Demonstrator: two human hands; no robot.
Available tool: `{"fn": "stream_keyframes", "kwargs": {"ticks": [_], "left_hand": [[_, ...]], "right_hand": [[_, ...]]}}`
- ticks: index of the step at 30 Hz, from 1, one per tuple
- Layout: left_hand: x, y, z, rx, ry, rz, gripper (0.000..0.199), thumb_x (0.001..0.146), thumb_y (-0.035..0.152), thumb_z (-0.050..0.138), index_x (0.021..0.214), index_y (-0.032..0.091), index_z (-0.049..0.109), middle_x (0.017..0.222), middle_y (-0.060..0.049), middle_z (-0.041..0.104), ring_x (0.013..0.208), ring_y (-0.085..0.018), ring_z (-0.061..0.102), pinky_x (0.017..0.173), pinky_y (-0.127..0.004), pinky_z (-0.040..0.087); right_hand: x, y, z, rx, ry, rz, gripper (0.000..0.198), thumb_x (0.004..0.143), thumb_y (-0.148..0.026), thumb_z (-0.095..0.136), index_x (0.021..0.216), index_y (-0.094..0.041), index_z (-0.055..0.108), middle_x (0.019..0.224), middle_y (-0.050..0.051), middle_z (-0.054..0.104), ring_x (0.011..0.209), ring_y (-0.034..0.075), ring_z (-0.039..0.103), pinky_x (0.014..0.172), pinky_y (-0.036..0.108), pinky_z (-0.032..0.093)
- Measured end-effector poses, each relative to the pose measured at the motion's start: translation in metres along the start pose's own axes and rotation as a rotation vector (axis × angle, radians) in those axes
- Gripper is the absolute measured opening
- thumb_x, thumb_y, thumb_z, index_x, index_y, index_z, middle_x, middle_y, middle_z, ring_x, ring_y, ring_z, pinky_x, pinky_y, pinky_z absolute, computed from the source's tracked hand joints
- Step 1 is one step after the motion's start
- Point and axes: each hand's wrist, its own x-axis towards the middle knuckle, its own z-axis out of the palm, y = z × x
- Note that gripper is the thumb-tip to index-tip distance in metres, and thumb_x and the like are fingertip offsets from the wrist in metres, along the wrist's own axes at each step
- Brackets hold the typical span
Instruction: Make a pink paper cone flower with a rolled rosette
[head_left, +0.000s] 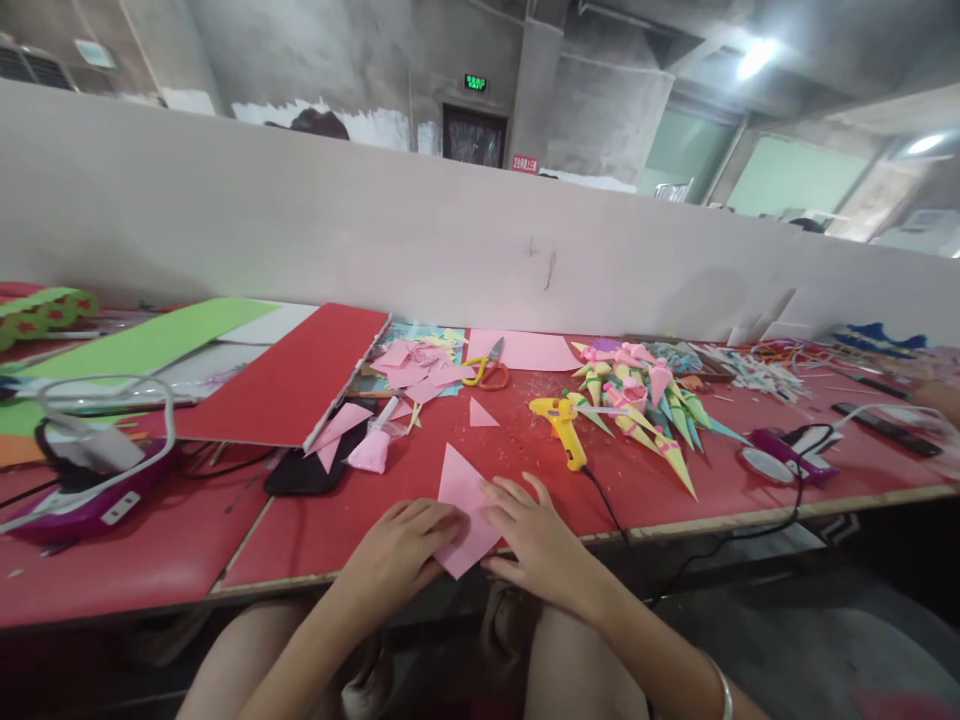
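A pink sheet of paper [469,520] lies at the front edge of the red table, with one pointed corner towards the back. Curled fingers of my left hand [405,545] grip its left edge. On the right edge, my right hand [536,540] holds the paper between its fingers and thumb, the outer fingers spread; the edge beneath them is hidden. Just behind is a small pink paper triangle [482,414]. To the right lies a yellow glue gun [562,428], and scissors [491,370] with yellow and orange handles rest farther back.
Several paper cones [637,400] are heaped at right. Pink scraps [412,365], a black phone [307,470] and a red board [289,380] lie left. Purple power strips [97,510] with cables sit on both sides. A white partition [375,240] closes off the back.
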Motion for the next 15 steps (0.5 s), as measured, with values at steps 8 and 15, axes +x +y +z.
{"fn": "stream_keyframes", "kwargs": {"ticks": [8, 15], "left_hand": [[-0.006, -0.011, -0.006, -0.004, -0.001, 0.015, 0.043, 0.072, 0.001, 0.044, 0.103, 0.025, 0.062, 0.102, -0.001, 0.067, 0.095, -0.018, 0.059, 0.084, -0.033, 0.044], [-0.007, -0.002, 0.005, 0.047, 0.168, -0.105, 0.017, 0.081, 0.023, 0.050, 0.087, 0.024, 0.066, 0.084, -0.001, 0.068, 0.077, -0.016, 0.060, 0.069, -0.028, 0.042]], "right_hand": [[0.005, 0.003, 0.001, 0.045, -0.008, 0.002, 0.024, 0.079, -0.029, 0.058, 0.102, -0.021, 0.057, 0.099, 0.004, 0.058, 0.093, 0.018, 0.049, 0.085, 0.033, 0.034], [0.011, 0.016, 0.007, 0.272, 0.081, -0.021, 0.014, 0.083, -0.020, 0.054, 0.093, -0.020, 0.065, 0.092, 0.003, 0.060, 0.086, 0.014, 0.052, 0.076, 0.026, 0.040]]}}
